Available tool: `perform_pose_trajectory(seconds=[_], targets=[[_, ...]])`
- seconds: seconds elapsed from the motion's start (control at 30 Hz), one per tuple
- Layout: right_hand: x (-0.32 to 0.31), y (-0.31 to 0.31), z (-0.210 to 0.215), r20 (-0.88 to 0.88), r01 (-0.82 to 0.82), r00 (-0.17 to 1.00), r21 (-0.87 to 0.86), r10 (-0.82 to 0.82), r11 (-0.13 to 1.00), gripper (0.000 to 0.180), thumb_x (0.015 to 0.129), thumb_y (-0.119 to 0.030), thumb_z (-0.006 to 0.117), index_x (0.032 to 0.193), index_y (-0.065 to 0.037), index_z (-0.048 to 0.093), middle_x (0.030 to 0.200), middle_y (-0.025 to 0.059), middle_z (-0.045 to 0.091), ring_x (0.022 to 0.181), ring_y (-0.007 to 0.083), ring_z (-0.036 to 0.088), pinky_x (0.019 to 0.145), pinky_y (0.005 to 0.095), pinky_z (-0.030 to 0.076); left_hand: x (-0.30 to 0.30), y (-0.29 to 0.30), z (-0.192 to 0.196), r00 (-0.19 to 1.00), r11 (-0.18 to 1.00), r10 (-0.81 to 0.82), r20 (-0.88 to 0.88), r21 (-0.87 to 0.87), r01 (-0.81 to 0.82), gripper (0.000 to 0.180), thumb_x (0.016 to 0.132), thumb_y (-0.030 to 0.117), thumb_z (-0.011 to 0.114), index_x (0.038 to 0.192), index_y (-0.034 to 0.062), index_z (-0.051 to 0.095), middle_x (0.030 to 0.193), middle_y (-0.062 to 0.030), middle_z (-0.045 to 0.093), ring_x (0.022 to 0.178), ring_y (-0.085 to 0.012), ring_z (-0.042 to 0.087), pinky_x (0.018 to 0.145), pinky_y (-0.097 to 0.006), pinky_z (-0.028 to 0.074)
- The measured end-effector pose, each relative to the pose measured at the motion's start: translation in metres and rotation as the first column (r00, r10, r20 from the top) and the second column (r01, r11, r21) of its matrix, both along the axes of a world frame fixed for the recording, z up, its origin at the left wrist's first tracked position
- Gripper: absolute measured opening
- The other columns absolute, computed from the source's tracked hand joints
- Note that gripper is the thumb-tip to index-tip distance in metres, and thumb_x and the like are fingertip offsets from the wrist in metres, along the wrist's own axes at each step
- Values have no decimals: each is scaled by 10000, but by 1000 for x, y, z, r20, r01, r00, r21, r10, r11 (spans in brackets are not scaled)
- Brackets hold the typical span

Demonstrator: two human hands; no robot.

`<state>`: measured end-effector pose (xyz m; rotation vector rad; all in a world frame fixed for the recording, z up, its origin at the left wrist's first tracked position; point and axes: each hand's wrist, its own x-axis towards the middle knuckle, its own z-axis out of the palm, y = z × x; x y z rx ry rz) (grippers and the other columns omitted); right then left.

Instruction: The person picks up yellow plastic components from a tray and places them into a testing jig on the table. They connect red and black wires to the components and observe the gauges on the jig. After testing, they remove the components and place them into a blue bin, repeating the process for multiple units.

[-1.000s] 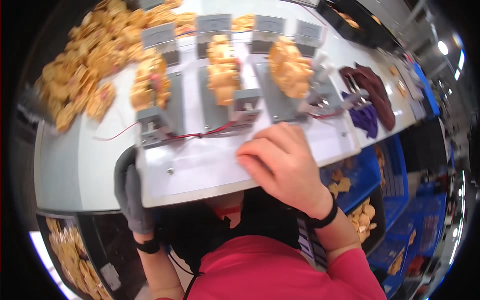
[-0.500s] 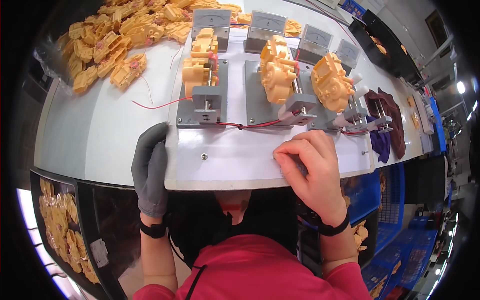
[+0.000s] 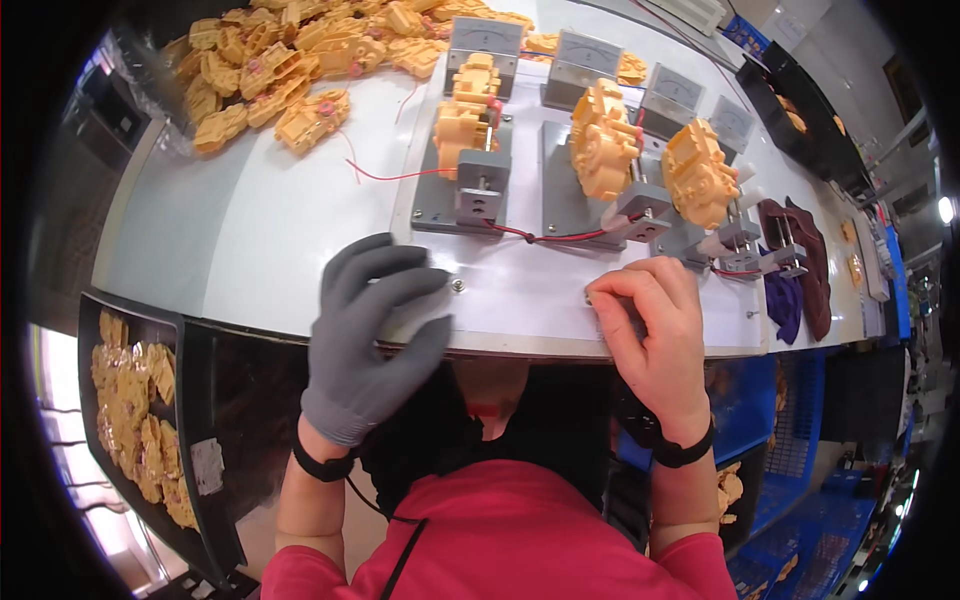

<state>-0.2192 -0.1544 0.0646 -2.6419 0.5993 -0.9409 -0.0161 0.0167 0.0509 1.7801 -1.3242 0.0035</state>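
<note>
We see three yellow housings already seated on the board (image 3: 530, 325): a left housing (image 3: 462, 132), a middle housing (image 3: 603, 148) and a right housing (image 3: 698, 182), each upright on its own grey fixture with a meter (image 3: 485, 45) standing beyond; a loose pile of housings (image 3: 300, 55) lies at the far left, off the fixtures; the needles are too small for us to read, so we cannot tell how far the three have got; our gloved left hand (image 3: 365, 345) hangs over the near left corner, fingers spread and holding nothing that we can see, just beside a toggle switch (image 3: 458, 286); our bare right hand (image 3: 660, 330) has thumb and forefinger drawn together at a small metal tip (image 3: 588, 297), though we cannot tell whether they grip it; compared with half a second ago, our left hand has left the board's left edge and opened toward the switch, while our right hand and the three housings keep their places on the board
</note>
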Motion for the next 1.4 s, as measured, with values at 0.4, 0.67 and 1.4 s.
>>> perform_pose_trajectory(seconds=[0.4, 0.67, 1.4], targets=[[-2, -2, 1, 55, -4, 998, -63, 8, 998, 124, 796, -136, 763, 875, -101, 674, 844, 21, 604, 800, 231, 579, 761, 366, 414, -9, -22, 6, 992, 988, 129, 4, 90, -129, 128, 786, 81, 758, 908, 86, 718, 973, -66, 627, 1062, -279, 532, 915, -386, 442], [-2, -3, 2, 57, -17, 998, 12, 17, 1000, 101, 809, -120, 748, 846, -104, 655, 818, 23, 575, 784, 232, 561, 740, 363, 406, -16, -22, 4, 985, 982, 172, -26, 84, -169, 129, 787, 52, 747, 910, 65, 708, 987, -75, 622, 1069, -275, 525, 925, -383, 437], [-3, -3, 1, 72, -29, 997, 15, 28, 999, 98, 802, -99, 743, 867, -85, 672, 825, 47, 600, 784, 256, 555, 721, 367, 406, -16, -22, 2, 985, 984, 166, -51, 75, -162, 132, 799, 74, 746, 926, 66, 715, 992, -73, 628, 1079, -267, 521, 937, -381, 430]])
